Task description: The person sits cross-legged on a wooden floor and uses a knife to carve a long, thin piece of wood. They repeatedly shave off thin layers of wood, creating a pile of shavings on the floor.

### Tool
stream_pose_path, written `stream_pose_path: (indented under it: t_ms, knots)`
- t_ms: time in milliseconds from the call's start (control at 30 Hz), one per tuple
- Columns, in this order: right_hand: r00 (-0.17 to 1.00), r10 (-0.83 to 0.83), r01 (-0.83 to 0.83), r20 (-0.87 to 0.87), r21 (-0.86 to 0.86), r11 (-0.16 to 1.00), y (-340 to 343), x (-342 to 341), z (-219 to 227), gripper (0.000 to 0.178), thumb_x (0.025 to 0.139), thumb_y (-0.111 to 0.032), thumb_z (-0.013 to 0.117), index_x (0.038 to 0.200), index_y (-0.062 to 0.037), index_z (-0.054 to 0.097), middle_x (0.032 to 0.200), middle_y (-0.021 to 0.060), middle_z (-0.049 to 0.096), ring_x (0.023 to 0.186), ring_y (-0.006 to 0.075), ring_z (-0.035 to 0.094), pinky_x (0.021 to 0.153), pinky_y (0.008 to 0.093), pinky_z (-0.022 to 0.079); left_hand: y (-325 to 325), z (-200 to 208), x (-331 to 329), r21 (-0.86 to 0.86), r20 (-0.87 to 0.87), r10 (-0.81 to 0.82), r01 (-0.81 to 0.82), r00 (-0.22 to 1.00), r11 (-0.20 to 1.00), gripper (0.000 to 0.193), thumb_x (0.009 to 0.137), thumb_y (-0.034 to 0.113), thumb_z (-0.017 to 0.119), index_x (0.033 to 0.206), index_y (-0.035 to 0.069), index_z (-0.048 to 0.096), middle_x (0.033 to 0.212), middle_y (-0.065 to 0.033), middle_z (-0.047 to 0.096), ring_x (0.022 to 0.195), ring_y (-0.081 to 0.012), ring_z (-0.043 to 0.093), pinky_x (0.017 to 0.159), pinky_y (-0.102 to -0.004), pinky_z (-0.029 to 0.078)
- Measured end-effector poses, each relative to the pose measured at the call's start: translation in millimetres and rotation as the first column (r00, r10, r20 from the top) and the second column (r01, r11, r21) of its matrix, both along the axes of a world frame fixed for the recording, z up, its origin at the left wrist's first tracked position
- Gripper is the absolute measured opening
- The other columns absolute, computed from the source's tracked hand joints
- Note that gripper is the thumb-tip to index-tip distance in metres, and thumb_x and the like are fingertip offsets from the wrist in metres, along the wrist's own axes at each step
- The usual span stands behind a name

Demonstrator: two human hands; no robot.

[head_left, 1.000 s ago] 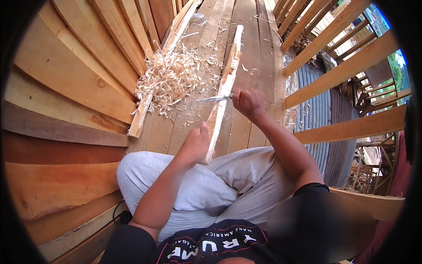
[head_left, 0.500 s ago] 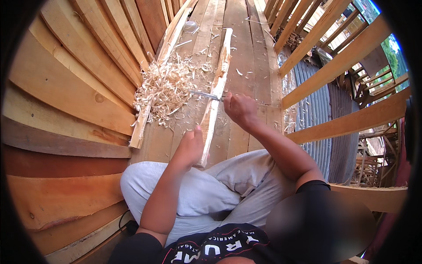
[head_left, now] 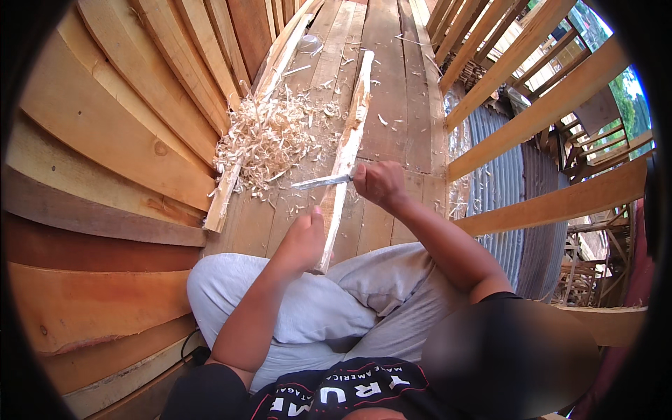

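Note:
My left hand [head_left: 305, 242] is wrapped round the near end of a long, pale wooden stick [head_left: 347, 145], close above my crossed legs. The stick slants away from me over the floor, its surface partly stripped and rough toward the far end. In my right hand [head_left: 379, 183], a knife [head_left: 322, 182] is gripped by its handle, which the fingers mostly hide. Its blade points left and lies across the stick, a little beyond my left hand. A heap of curled wood shavings [head_left: 264, 140] rests to the left of the stick.
A plank wall [head_left: 105, 140] rises on the left, with a narrow board [head_left: 222, 203] along its foot under the shavings. Slatted railings [head_left: 539, 98] stand on the right, corrugated metal sheets [head_left: 497, 189] beyond them. A small clear container [head_left: 308, 43] sits farther ahead on the plank floor [head_left: 392, 140].
My right hand and the knife have moved toward me along the stick, and more of the blade shows. My left hand keeps its hold on the near end.

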State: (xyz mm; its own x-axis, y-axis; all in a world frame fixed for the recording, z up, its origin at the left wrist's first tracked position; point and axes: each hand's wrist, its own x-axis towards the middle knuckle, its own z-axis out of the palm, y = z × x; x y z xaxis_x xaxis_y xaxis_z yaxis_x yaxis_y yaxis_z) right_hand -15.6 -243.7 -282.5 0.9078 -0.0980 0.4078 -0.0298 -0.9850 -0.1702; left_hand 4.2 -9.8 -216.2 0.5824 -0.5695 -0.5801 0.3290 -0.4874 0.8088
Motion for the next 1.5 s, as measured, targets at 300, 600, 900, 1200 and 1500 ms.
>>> stream_pose_path:
  t_ms: [300, 600, 900, 1200, 1500]
  knots:
    - [0.97, -0.244, 0.244, -0.006, 0.022, 0.97, -13, 15, -3, 0.041, 0.09, -0.026, 0.047, 0.056, -0.0097, 0.061, 0.055, 0.015, 0.061, 0.047, 0.0346, 0.061, 0.048, 0.0471, 0.05, 0, 6, -5, 0.019, -0.01, 0.029, -0.028, 1.0, 0.999, 0.057, 0.106, 0.038, 0.025, 0.101, -0.01, 0.056, 0.075, -0.0149, 0.061, 0.061, -0.0253, 0.066, 0.059, -0.0384, 0.055]
    - [0.98, -0.177, 0.176, 0.094, 0.014, 0.984, -8, 11, -11, 0.042, 0.092, -0.027, 0.045, 0.055, -0.0113, 0.059, 0.051, 0.0143, 0.058, 0.044, 0.0338, 0.059, 0.043, 0.046, 0.047, 5, 5, -11, 0.03, -0.017, -0.028, 0.028, 0.999, 0.999, 0.055, 0.106, 0.039, 0.025, 0.099, -0.005, 0.057, 0.069, -0.0108, 0.059, 0.055, -0.0195, 0.062, 0.053, -0.0348, 0.05]
    - [0.919, -0.063, 0.178, -0.389, 0.267, 0.947, -11, 14, 22, 0.061, 0.102, -0.043, 0.032, 0.078, -0.0005, 0.068, 0.066, 0.0229, 0.064, 0.055, 0.0424, 0.061, 0.059, 0.0527, 0.048, 10, 5, 5, -0.003, 0.019, 0.001, -0.001, 1.0, 1.0, 0.052, 0.106, 0.038, 0.028, 0.105, -0.007, 0.056, 0.07, -0.0084, 0.057, 0.056, -0.0176, 0.062, 0.053, -0.0333, 0.052]
    - [0.845, -0.046, 0.339, -0.533, 0.465, 0.818, -33, 20, -4, 0.057, 0.099, -0.038, 0.033, 0.082, 0.0063, 0.064, 0.074, 0.0287, 0.064, 0.066, 0.0474, 0.061, 0.07, 0.0547, 0.049, 3, 1, -5, -0.023, 0.025, -0.002, 0.002, 1.0, 1.0, 0.053, 0.106, 0.035, 0.027, 0.102, -0.008, 0.057, 0.072, -0.0145, 0.062, 0.057, -0.0244, 0.065, 0.058, -0.0397, 0.053]
    - [0.901, -0.346, 0.39, -0.263, 0.139, 0.91, -1, 16, 14, 0.055, 0.095, -0.031, 0.036, 0.061, 0.0004, 0.065, 0.065, 0.027, 0.062, 0.063, 0.0443, 0.064, 0.064, 0.0546, 0.051, 5, -3, 0, 0.045, 0.058, -0.046, 0.044, 0.997, 0.998, 0.055, 0.106, 0.036, 0.026, 0.102, -0.008, 0.058, 0.071, -0.0163, 0.063, 0.06, -0.0254, 0.066, 0.06, -0.0388, 0.054]
